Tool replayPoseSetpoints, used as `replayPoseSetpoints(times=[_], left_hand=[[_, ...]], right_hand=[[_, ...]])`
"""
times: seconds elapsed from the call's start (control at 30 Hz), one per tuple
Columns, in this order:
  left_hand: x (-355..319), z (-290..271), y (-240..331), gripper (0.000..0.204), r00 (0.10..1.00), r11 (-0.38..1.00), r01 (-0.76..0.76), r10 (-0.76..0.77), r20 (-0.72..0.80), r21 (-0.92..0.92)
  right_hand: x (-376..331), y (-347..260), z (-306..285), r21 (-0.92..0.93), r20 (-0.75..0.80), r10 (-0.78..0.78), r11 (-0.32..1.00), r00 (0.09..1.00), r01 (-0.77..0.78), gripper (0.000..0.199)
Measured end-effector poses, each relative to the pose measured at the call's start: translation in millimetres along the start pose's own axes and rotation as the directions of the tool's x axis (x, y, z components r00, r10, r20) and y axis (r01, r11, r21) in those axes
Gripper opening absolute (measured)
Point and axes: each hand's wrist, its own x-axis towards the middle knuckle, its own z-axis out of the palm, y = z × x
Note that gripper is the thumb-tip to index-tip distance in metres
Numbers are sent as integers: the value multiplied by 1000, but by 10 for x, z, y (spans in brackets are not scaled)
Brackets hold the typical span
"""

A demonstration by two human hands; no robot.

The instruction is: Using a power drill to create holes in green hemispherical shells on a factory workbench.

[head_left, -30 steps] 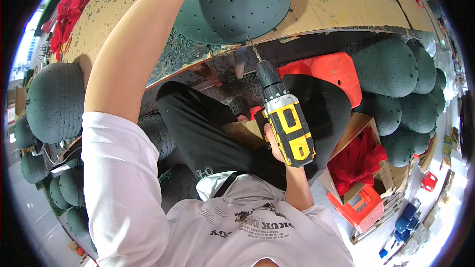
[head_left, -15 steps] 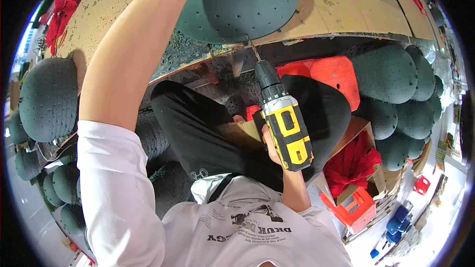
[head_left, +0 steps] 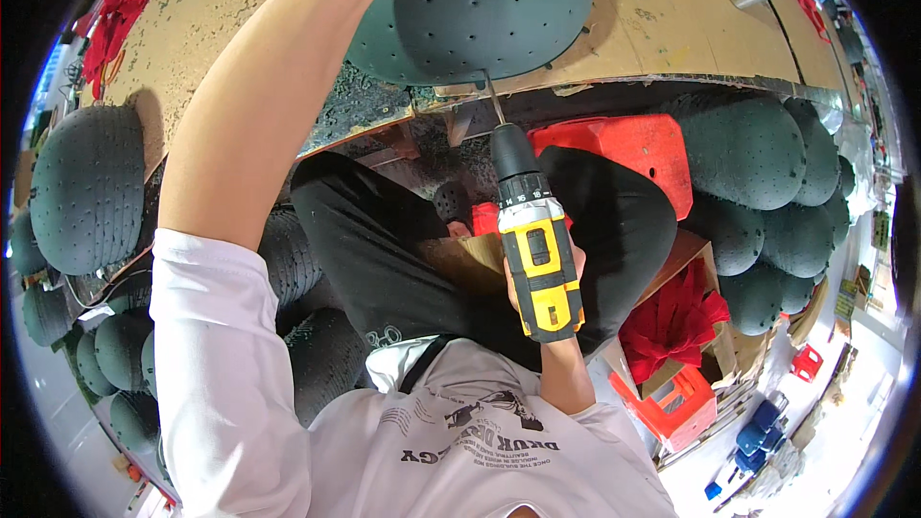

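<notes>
Yellow-black drill (head_left: 543,273) in right grip (head_left: 511,287), green dome (head_left: 494,8) ahead, at bit (head_left: 496,104) tip

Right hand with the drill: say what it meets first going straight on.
The right hand, drill bit leading, would first meet the dark green perforated dome; its tip seems at the edge, depth unclear.

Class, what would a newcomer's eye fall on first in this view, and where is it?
Probably the yellow-and-black drill near the centre, held in the right hand, its bit pointing up to the lower edge of a dark green dome. That dome, dotted with small holes, sits at top centre on the tan tabletop. Bright red fabric stands out in a box at lower right.
</notes>
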Motion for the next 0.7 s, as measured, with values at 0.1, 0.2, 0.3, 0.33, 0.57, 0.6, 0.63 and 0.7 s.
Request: replayPoseSetpoints(times=[0.1, 0.2, 0.3, 0.33, 0.57, 0.6, 0.63, 0.7], left_hand=[[-18, -13, 23, 32, 1000, 1000, 14, -14, 6, -17], [-54, -15, 63, 33, 1000, 1000, 1, -1, 19, 10], [16, 15, -35, 34, 1000, 1000, 25, -25, 7, -2], [4, 15, 23, 34, 1000, 1000, 13, -13, -8, -1], [-66, -25, 38, 34, 999, 999, -11, 10, -34, -30], [-56, -27, 23, 34, 999, 999, -10, 9, -38, -31], [-36, -20, 2, 34, 1000, 1000, 1, -1, -30, -19], [-36, -24, 2, 34, 1000, 1000, 6, -6, -23, -14]], right_hand=[[92, 118, 0, -96, -9, -101, 990, 995, 99, 24], [300, -126, 204, -561, 300, -433, 641, 850, 524, 24], [482, -100, 320, -537, 333, -595, 518, 732, 665, 35], [494, -112, 296, -556, 360, -615, 463, 702, 691, 34], [350, -73, 236, -535, 413, -654, 388, 633, 750, 40], [328, -75, 216, -605, 506, -679, 159, 531, 780, 41], [305, -70, 200, -637, 603, -671, -80, 431, 767, 43], [278, -48, 186, -678, 580, -632, -25, 513, 735, 43]])
